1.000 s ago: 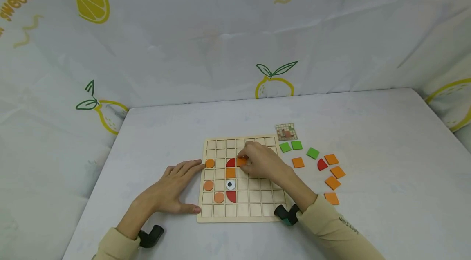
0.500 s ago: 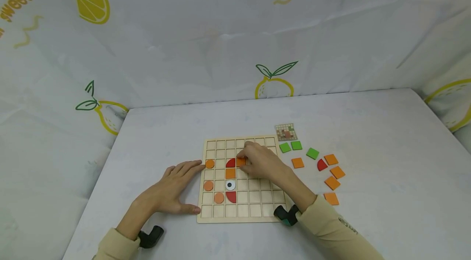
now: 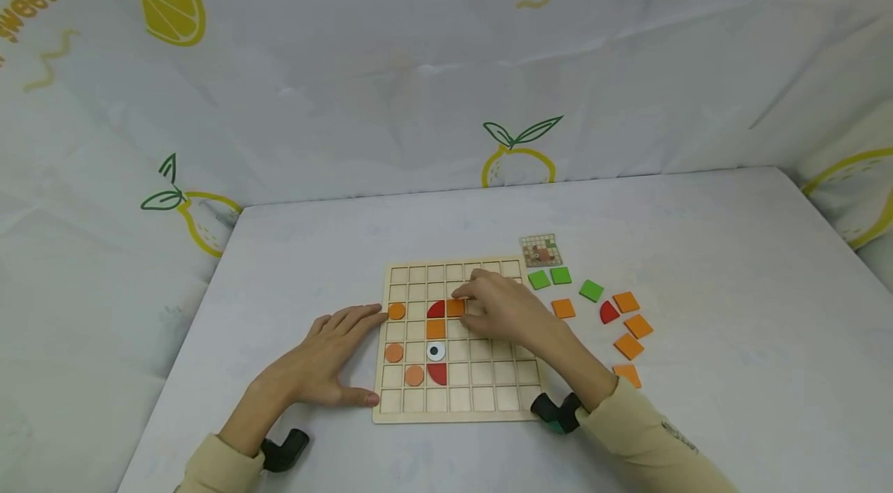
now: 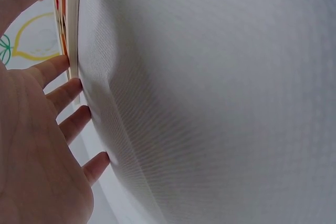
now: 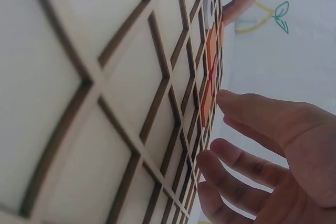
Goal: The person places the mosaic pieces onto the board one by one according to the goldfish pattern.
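Observation:
A wooden grid board (image 3: 460, 400) lies flat on the table. My left hand (image 3: 324, 361) rests at its left side, fingers extended and spread, fingertips and thumb right at the edge. In the left wrist view the fingertips (image 4: 71, 87) meet the board's side. Over the board, my right hand (image 3: 505, 308) hovers just right of an orange square tile (image 3: 455, 308), thumb and fingers apart with nothing between them. Beside that tile sits a red quarter-circle piece (image 3: 436, 310). Below are another orange square (image 3: 436, 329), a white eye disc (image 3: 436, 351) and a red quarter-circle (image 3: 437, 374).
Orange discs (image 3: 396, 312) sit in the board's left columns. Right of the board lie green squares (image 3: 591, 291), several orange squares (image 3: 638, 326) and a red quarter-circle (image 3: 609, 312). A small pattern card (image 3: 540, 250) lies by the top right corner.
My right hand has drawn slightly right, its fingertips coming away from the orange square tile, which stays in its cell. The left hand keeps its place.

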`<control>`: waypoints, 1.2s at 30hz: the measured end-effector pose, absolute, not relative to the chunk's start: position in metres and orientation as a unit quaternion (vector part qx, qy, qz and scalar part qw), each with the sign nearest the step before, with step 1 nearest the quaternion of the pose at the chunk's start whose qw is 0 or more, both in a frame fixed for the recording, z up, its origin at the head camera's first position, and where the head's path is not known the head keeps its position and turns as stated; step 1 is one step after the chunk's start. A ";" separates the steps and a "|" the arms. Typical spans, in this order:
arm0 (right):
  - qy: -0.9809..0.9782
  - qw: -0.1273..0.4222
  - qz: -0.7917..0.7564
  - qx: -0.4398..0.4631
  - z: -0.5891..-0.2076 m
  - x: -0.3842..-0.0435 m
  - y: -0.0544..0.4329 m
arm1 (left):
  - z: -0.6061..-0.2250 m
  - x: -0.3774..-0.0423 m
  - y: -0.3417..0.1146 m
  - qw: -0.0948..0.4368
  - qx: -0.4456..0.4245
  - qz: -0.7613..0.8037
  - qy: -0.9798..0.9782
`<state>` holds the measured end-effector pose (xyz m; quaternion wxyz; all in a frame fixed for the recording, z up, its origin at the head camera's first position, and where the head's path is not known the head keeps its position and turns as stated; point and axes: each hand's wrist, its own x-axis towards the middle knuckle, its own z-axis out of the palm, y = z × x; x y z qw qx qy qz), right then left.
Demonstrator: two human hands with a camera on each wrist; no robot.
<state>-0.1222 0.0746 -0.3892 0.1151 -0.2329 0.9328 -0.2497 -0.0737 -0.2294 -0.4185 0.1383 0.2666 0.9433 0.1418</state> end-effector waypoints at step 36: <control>0.959 0.081 -0.214 -0.170 -0.383 -0.059 0.228 | -0.418 -0.073 -0.229 0.141 0.258 0.133 0.946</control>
